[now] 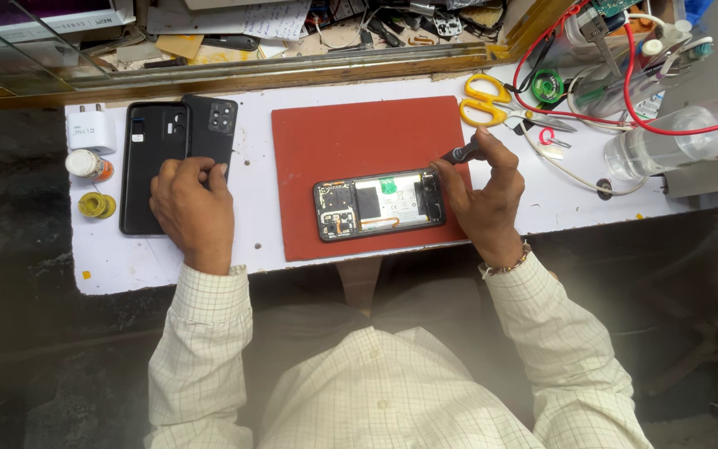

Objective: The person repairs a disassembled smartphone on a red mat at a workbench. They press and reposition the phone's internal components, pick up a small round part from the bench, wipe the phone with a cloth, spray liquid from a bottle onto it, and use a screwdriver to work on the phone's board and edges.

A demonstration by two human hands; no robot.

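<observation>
Sleeves, checked and pale, fill the near edge of the view; both forearms run up onto the white bench.

Right hand: grip closed around a black screwdriver, thumb and fingers pinched on the handle. Tool slants down and left from the hand; its tip is at the upper right corner of the opened phone, though contact is hidden by the fingers. Phone lies back-off, internals up, on the red mat, just left of the right hand and touching it along its right end. Long axis runs left to right, tilted slightly up at the right. Right hand is plainly the nearer; left is well apart, across the mat's left edge.

Left hand: palm down, fingers curled, resting on the lower part of two black phone backs that lie side by side, long axes toward and away from the body. Whether it pinches anything I cannot tell; it looks more pressed than closed.

Count:
- opened phone: 1
- black backs: 2
- screwdriver: 1
- mat: 1
- white charger: 1
- small bottle: 1
- solder reel: 1
- yellow scissors: 1
- clear bottle: 1, on its side, far right
</observation>
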